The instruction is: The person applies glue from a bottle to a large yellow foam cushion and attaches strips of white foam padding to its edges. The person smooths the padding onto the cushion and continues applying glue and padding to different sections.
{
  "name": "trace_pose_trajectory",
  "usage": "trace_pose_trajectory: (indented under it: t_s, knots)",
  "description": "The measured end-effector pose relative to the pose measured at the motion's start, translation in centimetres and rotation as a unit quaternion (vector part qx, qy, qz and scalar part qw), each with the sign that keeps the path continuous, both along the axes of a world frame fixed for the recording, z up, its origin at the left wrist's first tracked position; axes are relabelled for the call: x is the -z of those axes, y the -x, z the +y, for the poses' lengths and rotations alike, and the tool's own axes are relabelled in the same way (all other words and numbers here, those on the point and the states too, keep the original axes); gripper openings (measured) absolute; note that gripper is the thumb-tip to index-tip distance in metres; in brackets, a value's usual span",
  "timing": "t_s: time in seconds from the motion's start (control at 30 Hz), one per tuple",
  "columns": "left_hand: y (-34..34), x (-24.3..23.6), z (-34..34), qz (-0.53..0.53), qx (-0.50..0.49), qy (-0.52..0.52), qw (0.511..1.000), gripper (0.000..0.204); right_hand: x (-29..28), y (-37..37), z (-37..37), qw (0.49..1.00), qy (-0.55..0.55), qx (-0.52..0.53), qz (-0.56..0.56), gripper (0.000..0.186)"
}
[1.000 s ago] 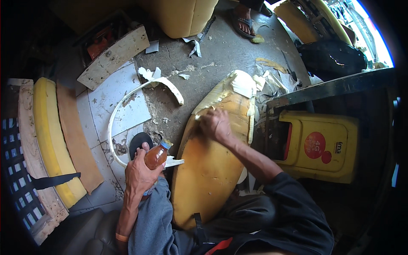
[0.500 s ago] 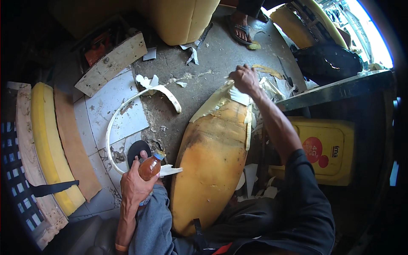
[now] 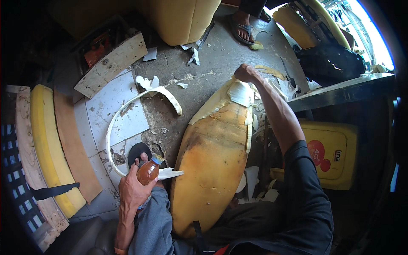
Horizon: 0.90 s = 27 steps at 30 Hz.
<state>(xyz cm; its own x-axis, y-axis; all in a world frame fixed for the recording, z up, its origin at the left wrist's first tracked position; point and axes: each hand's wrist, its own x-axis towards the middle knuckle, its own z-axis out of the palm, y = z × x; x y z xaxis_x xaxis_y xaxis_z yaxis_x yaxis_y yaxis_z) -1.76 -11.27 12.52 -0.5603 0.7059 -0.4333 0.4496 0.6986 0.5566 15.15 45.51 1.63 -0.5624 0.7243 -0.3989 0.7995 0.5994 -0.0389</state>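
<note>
My left hand (image 3: 134,191) grips a clear bottle (image 3: 148,172) of amber liquid with a blue top, near my knee at lower left. A long, worn yellow foam pad (image 3: 209,178) lies between my legs, with cream-white layers (image 3: 240,94) along its far end and edge. My right hand (image 3: 247,73) is closed at that far tip, arm stretched out; what its fingers hold is hidden. A thin curved white strip (image 3: 111,138) arcs over the floor left of the pad, and a jagged white piece sticks out beside the bottle.
Padded boards (image 3: 51,148) and a black crate lie at left, a wooden board (image 3: 110,63) at upper left. A yellow cushion (image 3: 178,21) and another person's sandalled foot (image 3: 243,29) are beyond. At right are a dark ledge (image 3: 340,91), yellow container (image 3: 340,157) and scattered scraps.
My right hand has moved from the middle of the pad up and forward to its far tip. My left hand still grips the bottle, now slightly lower in view.
</note>
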Motion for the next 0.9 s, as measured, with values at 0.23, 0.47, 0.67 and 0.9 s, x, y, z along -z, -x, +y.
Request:
trace_pose_trajectory:
  t_s: [0.23, 0.47, 0.67, 0.9]
  knots:
    - [-0.2, -0.2, 0.3, -0.008, 0.005, -0.009, 1.000, 0.054, 1.6, 4.7, -5.5, 0.975, -0.003, -0.201, -0.093, 0.023]
    - [-0.3, 0.3, 0.1, 0.007, 0.014, -0.029, 0.999, 0.054, -6.6, 2.2, -7.0, 0.995, -0.035, -0.095, -0.009, 0.022]
    - [-0.4, -0.7, 0.3, -0.033, 0.001, 0.012, 0.999, 0.057, -5.8, 0.1, -9.8, 0.976, -0.059, -0.199, 0.062, 0.019]
    - [-0.8, 1.0, 0.3, 0.036, 0.041, -0.072, 0.996, 0.055, -5.9, -0.9, -10.7, 0.969, -0.063, -0.228, 0.064, 0.016]
